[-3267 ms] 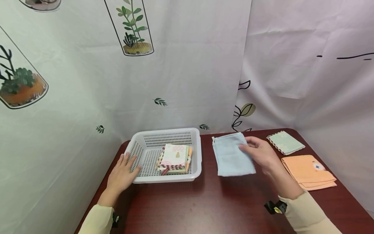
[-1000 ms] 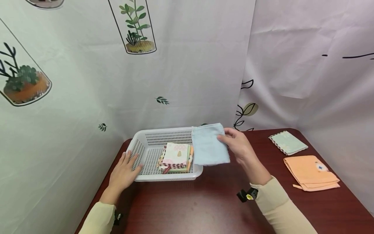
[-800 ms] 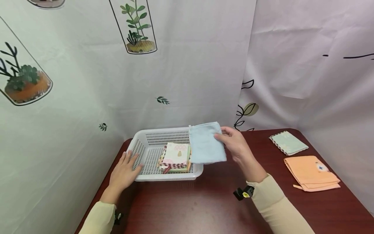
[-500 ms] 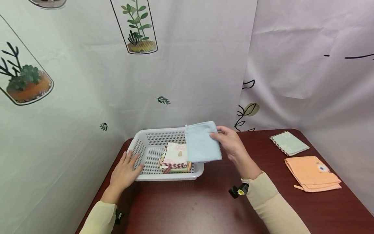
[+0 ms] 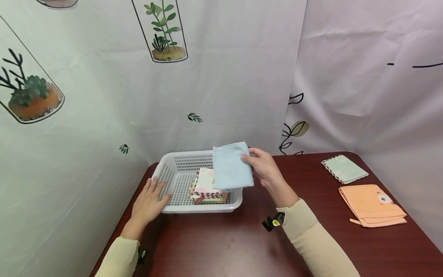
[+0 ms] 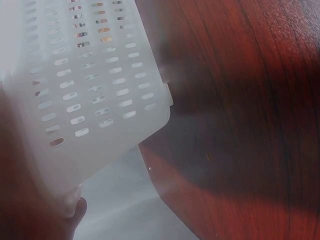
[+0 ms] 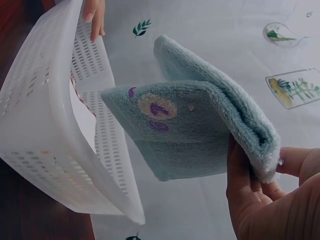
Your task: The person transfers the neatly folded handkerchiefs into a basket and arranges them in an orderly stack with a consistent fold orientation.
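My right hand (image 5: 263, 167) pinches a folded light-blue towel (image 5: 232, 166) by its right edge, thumb on top and fingers beneath. The towel hangs over the right side of a white plastic basket (image 5: 199, 209) and hides part of it. From the right wrist view, the towel's underside (image 7: 185, 135) shows a purple-and-cream patch. My left hand (image 5: 149, 202) rests with spread fingers on the basket's left rim. Inside the basket, toward its right, lies a small stack of folded cloths, topped by a white and pink one (image 5: 205, 182) with a checked edge.
On the right of the dark red table (image 5: 221, 246) lie a pale green folded cloth (image 5: 344, 169) with a checked border and an orange folded towel (image 5: 372, 206). A white printed curtain (image 5: 221, 77) hangs close behind the basket and along both sides.
My right hand has carried the blue towel leftward, from above the table to over the basket's right side. My left hand stays on the rim.
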`<state>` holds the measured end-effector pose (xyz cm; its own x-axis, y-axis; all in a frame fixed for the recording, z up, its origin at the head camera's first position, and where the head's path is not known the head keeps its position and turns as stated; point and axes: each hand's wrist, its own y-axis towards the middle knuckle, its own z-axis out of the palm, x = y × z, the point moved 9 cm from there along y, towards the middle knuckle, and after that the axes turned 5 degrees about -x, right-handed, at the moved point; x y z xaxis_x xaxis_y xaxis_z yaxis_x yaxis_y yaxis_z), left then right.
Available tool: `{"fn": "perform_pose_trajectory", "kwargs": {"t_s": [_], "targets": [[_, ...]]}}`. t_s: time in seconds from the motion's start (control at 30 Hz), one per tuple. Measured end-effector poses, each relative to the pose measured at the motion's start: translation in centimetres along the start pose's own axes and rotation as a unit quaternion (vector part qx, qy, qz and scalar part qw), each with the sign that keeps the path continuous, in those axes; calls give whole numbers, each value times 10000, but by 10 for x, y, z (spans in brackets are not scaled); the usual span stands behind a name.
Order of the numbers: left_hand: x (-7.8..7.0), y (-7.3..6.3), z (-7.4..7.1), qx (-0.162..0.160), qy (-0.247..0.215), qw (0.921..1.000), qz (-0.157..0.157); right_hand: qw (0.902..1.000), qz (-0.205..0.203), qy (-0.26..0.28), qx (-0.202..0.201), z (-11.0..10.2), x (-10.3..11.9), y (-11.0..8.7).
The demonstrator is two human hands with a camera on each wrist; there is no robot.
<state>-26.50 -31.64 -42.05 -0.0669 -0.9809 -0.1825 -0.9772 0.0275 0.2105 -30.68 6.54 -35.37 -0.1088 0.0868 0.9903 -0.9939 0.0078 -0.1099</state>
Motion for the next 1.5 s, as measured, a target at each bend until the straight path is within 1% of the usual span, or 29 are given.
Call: {"fn": "perform_pose_trajectory", "kwargs": {"t_s": [0.1,0.37,0.67,1.0,1.1,1.3,1.5], "targets": [[0,1,1,-4,12,10000,-7,9999,107,101,30,5,-3,3],[1,1,2,2,48,10000,-6,9992,204,331,24,17,-11,14],[2,1,1,28,37,10000,-28,9981,330,510,124,32,-13,20],[0,1,0,-52,2,10000,24,9972,492,536,159,50,-17,27],[0,1,0,-70,-19,10000,49,9964,600,583,168,56,-20,29],[3,2,1,-17,-7,10000,28,9948,681,717,225,69,-26,36],[4,2,1,-1,9,10000,46,9916,793,970,324,83,-32,42]]}}
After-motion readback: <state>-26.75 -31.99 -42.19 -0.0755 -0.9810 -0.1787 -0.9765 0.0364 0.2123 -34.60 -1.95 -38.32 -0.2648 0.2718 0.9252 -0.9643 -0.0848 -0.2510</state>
